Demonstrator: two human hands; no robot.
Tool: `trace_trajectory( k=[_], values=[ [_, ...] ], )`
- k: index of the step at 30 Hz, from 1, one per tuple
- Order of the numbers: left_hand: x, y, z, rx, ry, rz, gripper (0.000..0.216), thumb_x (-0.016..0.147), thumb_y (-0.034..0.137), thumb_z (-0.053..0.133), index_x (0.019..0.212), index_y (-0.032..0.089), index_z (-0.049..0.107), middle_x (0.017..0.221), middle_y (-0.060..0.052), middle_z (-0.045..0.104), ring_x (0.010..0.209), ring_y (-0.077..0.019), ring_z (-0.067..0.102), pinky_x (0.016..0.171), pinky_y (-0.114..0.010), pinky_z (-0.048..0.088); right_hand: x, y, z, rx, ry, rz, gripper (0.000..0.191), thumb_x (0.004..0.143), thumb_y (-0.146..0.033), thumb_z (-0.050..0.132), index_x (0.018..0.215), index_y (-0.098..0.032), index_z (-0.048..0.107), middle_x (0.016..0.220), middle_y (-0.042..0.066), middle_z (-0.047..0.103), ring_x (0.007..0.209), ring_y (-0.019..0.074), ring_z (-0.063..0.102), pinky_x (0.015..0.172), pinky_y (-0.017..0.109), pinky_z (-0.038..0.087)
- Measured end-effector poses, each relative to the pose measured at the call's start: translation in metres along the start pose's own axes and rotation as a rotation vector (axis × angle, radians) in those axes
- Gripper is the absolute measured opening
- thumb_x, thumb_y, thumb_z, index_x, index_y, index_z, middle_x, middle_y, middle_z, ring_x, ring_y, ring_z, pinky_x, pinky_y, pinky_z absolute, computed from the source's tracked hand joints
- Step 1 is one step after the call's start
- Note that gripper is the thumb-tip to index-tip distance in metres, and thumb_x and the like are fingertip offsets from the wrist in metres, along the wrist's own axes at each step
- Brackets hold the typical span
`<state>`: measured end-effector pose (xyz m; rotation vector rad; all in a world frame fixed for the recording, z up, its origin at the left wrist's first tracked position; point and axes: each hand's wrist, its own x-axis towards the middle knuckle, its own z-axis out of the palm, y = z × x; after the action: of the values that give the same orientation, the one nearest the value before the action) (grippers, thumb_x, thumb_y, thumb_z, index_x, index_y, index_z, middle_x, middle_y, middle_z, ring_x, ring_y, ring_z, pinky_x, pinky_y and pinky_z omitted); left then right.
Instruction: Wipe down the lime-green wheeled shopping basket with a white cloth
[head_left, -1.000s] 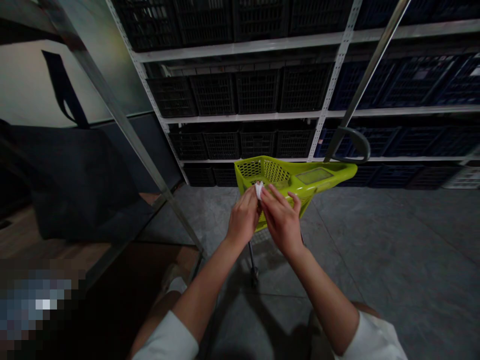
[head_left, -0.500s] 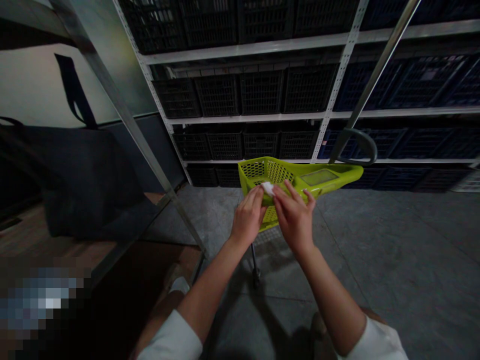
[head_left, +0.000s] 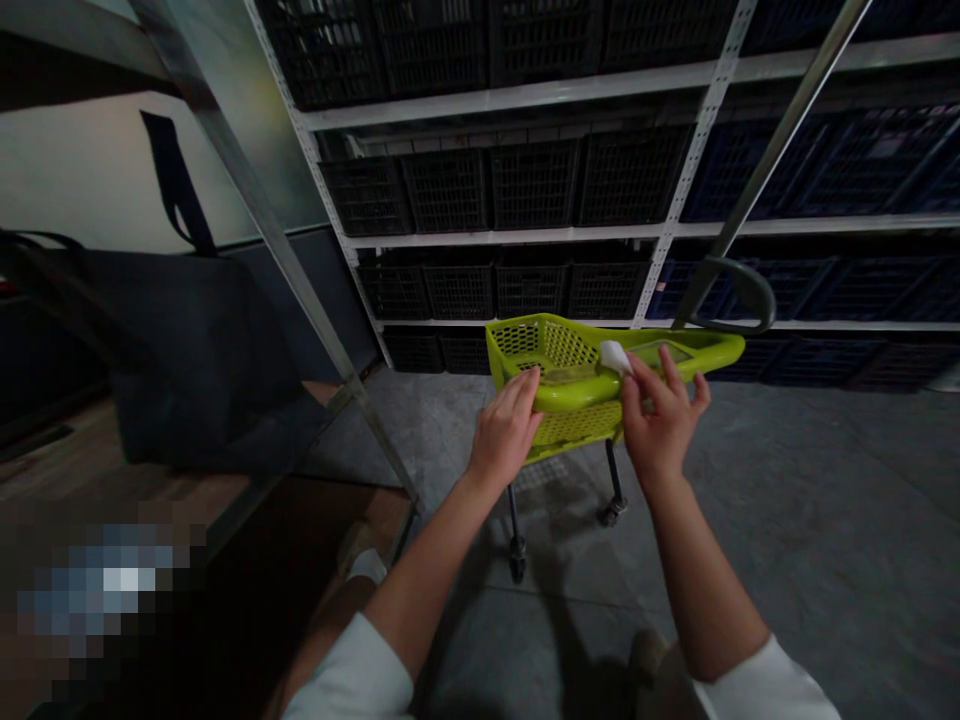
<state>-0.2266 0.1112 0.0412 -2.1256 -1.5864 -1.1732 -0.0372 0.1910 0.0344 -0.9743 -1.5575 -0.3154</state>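
Observation:
A lime-green shopping cart (head_left: 577,398) with a perforated basket stands in front of me on thin legs with casters. My left hand (head_left: 504,425) is closed on the near left corner of its rim, the thumb low and the fingers over the top. In my right hand (head_left: 664,420) a small crumpled white cloth or tissue (head_left: 615,357) is pinched between thumb and fingers, just over the rim near the flat panel by the handle; the other fingers are spread. Whether the white piece touches the green plastic I cannot tell.
White shelving (head_left: 502,238) with black crates (head_left: 534,187) and dark blue crates (head_left: 847,165) rises behind the cart. A metal pole with a looped grey handle (head_left: 739,295) slants behind it. To my left are a metal frame post (head_left: 300,290) and a dark bag (head_left: 187,350).
My right hand has moved right along the cart's rim with the white piece, away from my left hand. The left hand now rests on the rim's corner. The view has shifted slightly.

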Motion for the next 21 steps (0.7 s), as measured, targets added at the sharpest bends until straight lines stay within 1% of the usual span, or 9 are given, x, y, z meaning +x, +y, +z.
trace_trajectory(
  k=[1, 3, 5, 7, 10, 13, 16, 19, 21],
  values=[
    [0.000, 0.001, 0.000, -0.002, -0.001, -0.002, 0.070, 0.089, 0.008, 0.060, 0.152, 0.018, 0.031, 0.146, -0.016, 0.055, 0.137, -0.0253, 0.052, 0.114, -0.046, 0.046, 0.000, -0.002, -0.001, 0.009, 0.006, 0.013, 0.026, 0.098, -0.033, 0.049, 0.114, -0.026, 0.069, 0.117, 0.008, 0.075, 0.131, 0.0290, 0.058, 0.115, 0.060, 0.024],
    [-0.001, 0.002, 0.001, -0.012, 0.000, -0.011, 0.069, 0.089, 0.006, 0.058, 0.152, 0.017, 0.032, 0.146, -0.016, 0.055, 0.138, -0.0252, 0.051, 0.114, -0.045, 0.045, -0.003, -0.018, -0.002, 0.060, -0.029, 0.004, 0.027, 0.098, -0.030, 0.050, 0.117, -0.026, 0.068, 0.119, 0.007, 0.075, 0.133, 0.0285, 0.056, 0.117, 0.062, 0.020],
    [-0.001, 0.004, 0.000, -0.029, 0.002, -0.020, 0.065, 0.090, 0.006, 0.055, 0.150, 0.015, 0.035, 0.146, -0.017, 0.055, 0.139, -0.0254, 0.049, 0.115, -0.045, 0.044, -0.009, -0.043, -0.004, 0.132, -0.127, -0.042, 0.030, 0.098, -0.026, 0.049, 0.123, -0.026, 0.066, 0.121, 0.006, 0.074, 0.135, 0.0268, 0.054, 0.120, 0.062, 0.016],
    [-0.002, 0.004, -0.001, -0.047, 0.001, -0.025, 0.059, 0.092, 0.009, 0.051, 0.149, 0.016, 0.037, 0.146, -0.017, 0.054, 0.139, -0.0255, 0.049, 0.115, -0.046, 0.044, -0.016, -0.066, -0.006, 0.194, -0.243, -0.107, 0.035, 0.099, -0.023, 0.047, 0.130, -0.027, 0.061, 0.128, 0.005, 0.071, 0.139, 0.0245, 0.050, 0.122, 0.059, 0.013],
    [-0.003, 0.003, -0.002, -0.056, -0.007, -0.021, 0.054, 0.095, 0.013, 0.048, 0.148, 0.017, 0.040, 0.145, -0.016, 0.055, 0.139, -0.0254, 0.049, 0.116, -0.046, 0.043, -0.023, -0.083, -0.006, 0.232, -0.324, -0.182, 0.043, 0.099, -0.020, 0.044, 0.141, -0.027, 0.053, 0.139, 0.004, 0.064, 0.142, 0.0222, 0.046, 0.124, 0.055, 0.011],
    [-0.002, 0.000, -0.003, -0.039, -0.009, -0.014, 0.053, 0.095, 0.013, 0.049, 0.148, 0.016, 0.039, 0.145, -0.017, 0.055, 0.138, -0.0259, 0.050, 0.115, -0.046, 0.044, -0.022, -0.079, -0.005, 0.214, -0.318, -0.219, 0.044, 0.098, -0.020, 0.047, 0.141, -0.029, 0.052, 0.138, 0.001, 0.064, 0.144, 0.0222, 0.043, 0.124, 0.056, 0.007],
    [-0.001, -0.003, -0.003, -0.021, -0.012, 0.003, 0.059, 0.094, 0.010, 0.052, 0.150, 0.017, 0.036, 0.146, -0.017, 0.054, 0.138, -0.0257, 0.050, 0.114, -0.046, 0.045, -0.015, -0.062, -0.004, 0.191, -0.268, -0.215, 0.037, 0.097, -0.022, 0.051, 0.132, -0.030, 0.059, 0.128, -0.001, 0.071, 0.142, 0.0229, 0.046, 0.124, 0.057, 0.008],
    [-0.001, -0.005, -0.002, -0.007, -0.008, 0.021, 0.068, 0.090, 0.007, 0.057, 0.152, 0.017, 0.031, 0.147, -0.017, 0.054, 0.138, -0.0259, 0.051, 0.114, -0.046, 0.046, -0.004, -0.035, -0.003, 0.153, -0.164, -0.125, 0.028, 0.097, -0.023, 0.052, 0.121, -0.028, 0.066, 0.119, 0.001, 0.075, 0.136, 0.0249, 0.053, 0.122, 0.059, 0.015],
    [-0.002, -0.006, 0.000, -0.002, -0.001, 0.028, 0.072, 0.089, 0.007, 0.060, 0.153, 0.018, 0.029, 0.146, -0.017, 0.054, 0.137, -0.0261, 0.051, 0.113, -0.047, 0.046, 0.003, -0.018, -0.004, 0.108, -0.094, -0.046, 0.026, 0.097, -0.026, 0.052, 0.117, -0.026, 0.068, 0.118, 0.005, 0.075, 0.133, 0.0279, 0.056, 0.119, 0.062, 0.020]
  ],
)
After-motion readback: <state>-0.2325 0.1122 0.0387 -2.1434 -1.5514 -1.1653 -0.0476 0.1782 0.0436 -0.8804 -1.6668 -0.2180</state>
